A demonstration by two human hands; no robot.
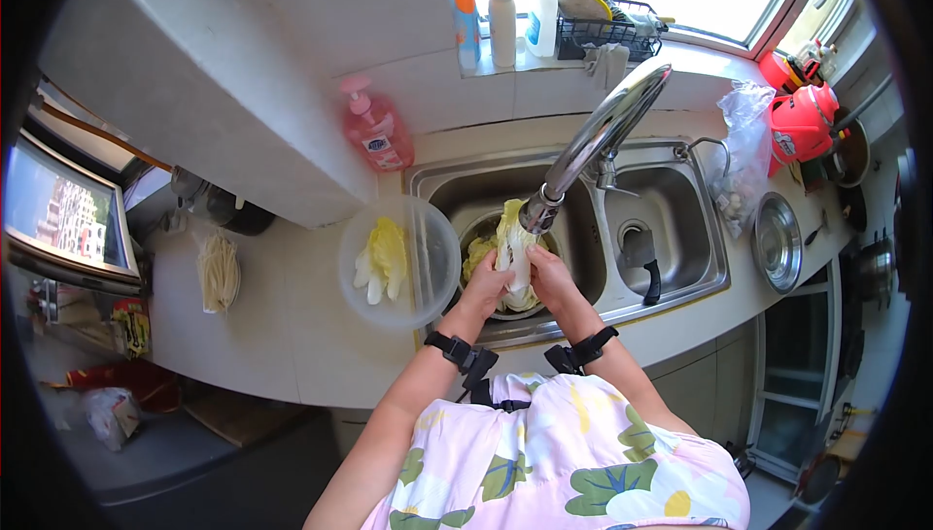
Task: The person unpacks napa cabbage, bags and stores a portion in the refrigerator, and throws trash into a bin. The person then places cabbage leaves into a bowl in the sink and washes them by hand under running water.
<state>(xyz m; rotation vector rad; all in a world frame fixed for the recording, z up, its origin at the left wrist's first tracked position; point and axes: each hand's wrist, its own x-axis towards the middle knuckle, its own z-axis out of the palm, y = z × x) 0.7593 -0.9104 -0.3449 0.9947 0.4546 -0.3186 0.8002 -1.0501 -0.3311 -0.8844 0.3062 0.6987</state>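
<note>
Both hands hold a pale cabbage leaf (515, 250) under the mouth of the chrome faucet (604, 132), over the left sink basin. My left hand (489, 287) grips the leaf's left edge, its fingers closed on it. From the right side, my right hand (550, 275) pinches the same leaf. Below the leaf, a metal bowl (515, 314) with more leaves sits in the basin. A clear plastic bowl (428, 311) holding yellow-green cabbage leaves (387, 256) rests on the counter to the left, overlapping the sink's edge.
A cleaver (641, 256) lies in the right basin (671, 205). A pink soap bottle (377, 132) stands behind the clear bowl. White mushrooms (218, 273) are at the left. A metal dish (777, 241) and a plastic bag (743, 151) are right of the sink.
</note>
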